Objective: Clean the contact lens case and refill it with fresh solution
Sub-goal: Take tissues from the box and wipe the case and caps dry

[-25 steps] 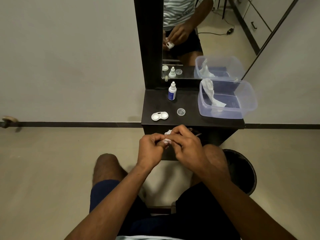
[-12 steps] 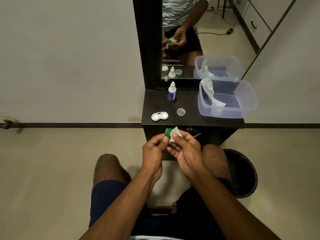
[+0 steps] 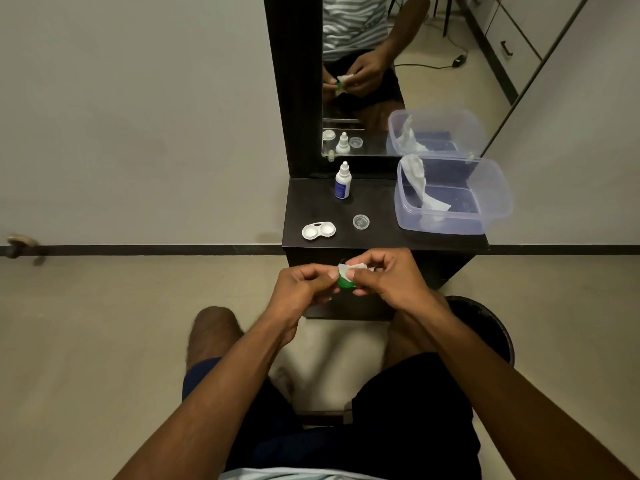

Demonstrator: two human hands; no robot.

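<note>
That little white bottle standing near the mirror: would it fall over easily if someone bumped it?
Probably yes. The solution bottle stands upright, tall and narrow on a small base, so a sideways nudge would likely tip it. It looks like light plastic, and being round it may roll once down.

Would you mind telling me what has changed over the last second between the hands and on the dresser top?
The green cap, hidden a second ago, came into view between the hands. The left hand holds it while the right hand presses the white tissue against it, now folded further over the cap. Both hands stayed in front of the dresser top; the lens case, solution bottle, clear lid and plastic tub did not move.
</note>
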